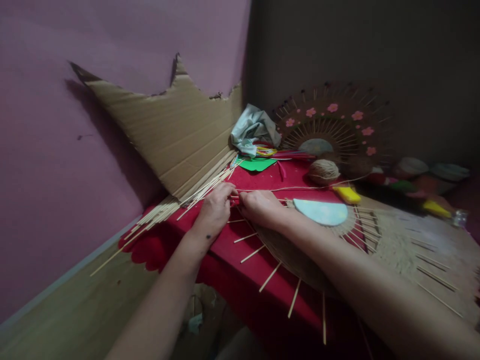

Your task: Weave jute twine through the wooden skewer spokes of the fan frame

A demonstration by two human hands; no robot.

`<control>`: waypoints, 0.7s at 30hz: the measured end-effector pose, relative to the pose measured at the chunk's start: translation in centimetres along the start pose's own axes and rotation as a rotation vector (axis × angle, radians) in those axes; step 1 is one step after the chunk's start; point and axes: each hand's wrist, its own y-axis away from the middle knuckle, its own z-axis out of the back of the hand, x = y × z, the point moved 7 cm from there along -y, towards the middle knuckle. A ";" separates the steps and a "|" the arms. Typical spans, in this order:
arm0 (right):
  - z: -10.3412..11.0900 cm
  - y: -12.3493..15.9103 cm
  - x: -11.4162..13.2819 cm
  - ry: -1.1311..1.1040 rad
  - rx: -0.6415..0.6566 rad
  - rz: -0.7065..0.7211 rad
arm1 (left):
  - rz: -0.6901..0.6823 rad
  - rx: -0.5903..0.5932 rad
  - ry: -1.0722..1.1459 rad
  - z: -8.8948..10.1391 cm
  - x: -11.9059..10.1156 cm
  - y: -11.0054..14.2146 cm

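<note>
On a red cloth lies a half-round woven piece (285, 250) with thin sticks fanning out of its edge and a pale blue half-disc (320, 212) at its centre. My left hand (218, 204) is closed at its far left end, fingers pinched around the twine (285, 189). Close beside it, my right hand (261, 207) is closed over a stick at the end of the weave. The fingertips nearly meet, so the exact grip is partly hidden. From the hands the twine runs right to a ball of twine (324, 171).
Loose sticks (161, 215) lie along the table's left edge, below a jagged cardboard sheet (180, 135) against the wall. Behind are a crumpled pale cloth (255, 130), a green sheet (257, 163) and a flowered fan (330, 117). A yellow object (347, 194) sits right of centre.
</note>
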 end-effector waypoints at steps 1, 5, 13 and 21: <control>-0.1 0.0 0.0 0.003 0.007 0.004 | 0.003 -0.003 -0.021 -0.1 0.0 0.0; -0.3 0.0 0.0 0.013 0.018 0.008 | -0.004 -0.031 -0.109 0.0 -0.2 0.3; 0.2 0.0 -0.4 0.027 -0.025 0.025 | 0.076 -0.043 -0.261 0.7 -0.3 0.8; 0.5 0.3 -0.5 0.037 -0.041 0.020 | 0.143 -0.029 -0.231 0.6 0.6 0.7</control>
